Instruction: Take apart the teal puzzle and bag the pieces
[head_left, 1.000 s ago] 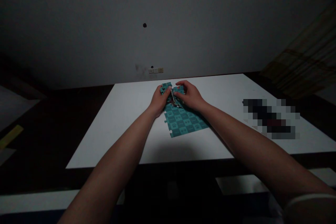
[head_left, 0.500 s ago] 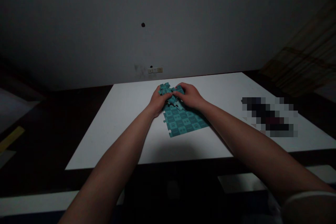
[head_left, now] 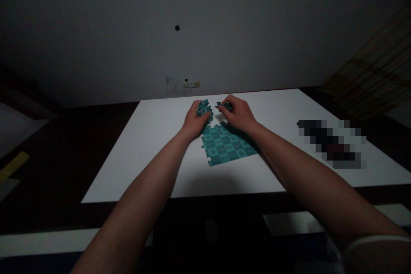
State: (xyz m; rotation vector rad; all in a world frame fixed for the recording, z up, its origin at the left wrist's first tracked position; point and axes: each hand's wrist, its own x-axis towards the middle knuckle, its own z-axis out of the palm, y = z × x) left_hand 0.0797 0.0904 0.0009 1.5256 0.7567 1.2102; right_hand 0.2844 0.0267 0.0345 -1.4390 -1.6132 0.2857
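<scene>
A joined sheet of teal jigsaw pieces with a paw-print check pattern (head_left: pixel 228 147) lies face down on the white table (head_left: pixel 154 158). My left hand (head_left: pixel 195 120) is closed on a clump of teal puzzle pieces (head_left: pixel 203 109) just beyond the sheet's far left corner. My right hand (head_left: pixel 236 114) is closed on a smaller teal piece (head_left: pixel 222 105) and rests over the sheet's far right corner. A narrow gap separates the two held lots.
A blurred dark object (head_left: pixel 332 143) lies on the table's right side. A wall socket (head_left: pixel 191 84) sits low on the grey wall behind. The floor to the left is dark, with a yellow strip (head_left: pixel 13 165). A wooden slatted thing (head_left: pixel 372 77) leans at right.
My hands were pressed together on one clump of pieces at the sheet's far edge. They have now drawn apart, each holding a separate part.
</scene>
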